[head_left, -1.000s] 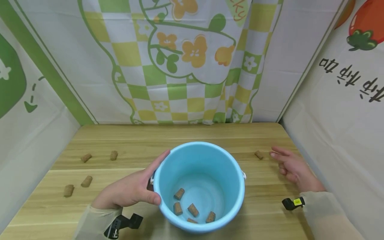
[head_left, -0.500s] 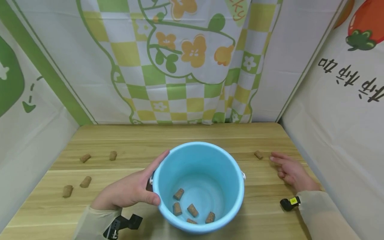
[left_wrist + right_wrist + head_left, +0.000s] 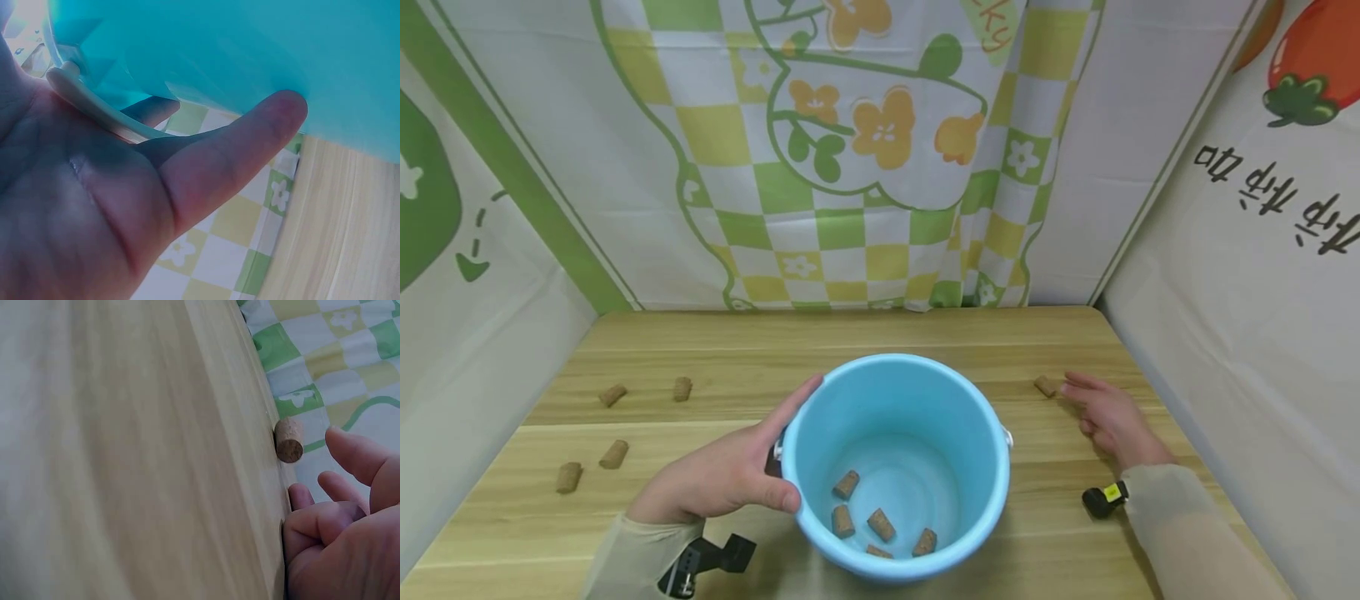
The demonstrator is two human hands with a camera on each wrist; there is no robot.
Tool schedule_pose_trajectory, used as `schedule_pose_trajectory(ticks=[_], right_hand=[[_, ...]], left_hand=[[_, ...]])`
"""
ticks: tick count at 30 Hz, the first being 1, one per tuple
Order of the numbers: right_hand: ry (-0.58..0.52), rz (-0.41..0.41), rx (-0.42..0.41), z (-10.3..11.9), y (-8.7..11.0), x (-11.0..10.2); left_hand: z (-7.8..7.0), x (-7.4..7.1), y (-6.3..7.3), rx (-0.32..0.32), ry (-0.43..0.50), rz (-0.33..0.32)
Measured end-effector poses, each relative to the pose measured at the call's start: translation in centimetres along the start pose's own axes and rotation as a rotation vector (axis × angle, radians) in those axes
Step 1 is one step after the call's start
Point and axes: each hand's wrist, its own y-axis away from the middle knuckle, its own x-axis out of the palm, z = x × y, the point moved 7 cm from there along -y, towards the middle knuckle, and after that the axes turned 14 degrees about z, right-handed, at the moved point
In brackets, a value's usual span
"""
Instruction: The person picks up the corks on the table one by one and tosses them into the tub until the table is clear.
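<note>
My left hand point(image 3: 730, 467) holds the light blue bucket point(image 3: 880, 400) by its left side. The thumb presses the outer wall and the fingers reach round it; their tips are partly hidden. In the left wrist view the bucket's pale handle point(image 3: 100, 112) lies against the palm. Several corks, one of them a cork point(image 3: 881, 525) near the middle, lie on the bucket's floor. To the right, my right hand point(image 3: 1108, 417) hovers low beside a single cork point(image 3: 1045, 386). In the right wrist view a small gap separates the extended fingers from this cork point(image 3: 289, 440), with other fingers bent.
Several more corks, among them a cork point(image 3: 682, 388) and a cork point(image 3: 569, 477), lie scattered on the wooden table point(image 3: 775, 333) left of the bucket. A checked curtain point(image 3: 850, 225) hangs behind the table, and white cloth walls stand at both sides.
My right hand has moved left, closer to the cork beside it. My left hand and the bucket have stayed in place, and the corks lie as before.
</note>
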Motion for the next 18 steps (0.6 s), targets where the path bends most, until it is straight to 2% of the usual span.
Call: schedule_pose_trajectory(ticks=[2,18], right_hand=[[0.017,-0.007,0.005,0.1,-0.2,0.3],[0.115,-0.014,0.057,0.1,-1.2,0.9]], left_hand=[[0.0,-0.1,0.0,0.003,-0.026,-0.007],[0.0,-0.1,0.1,-0.004,-0.038,-0.010]])
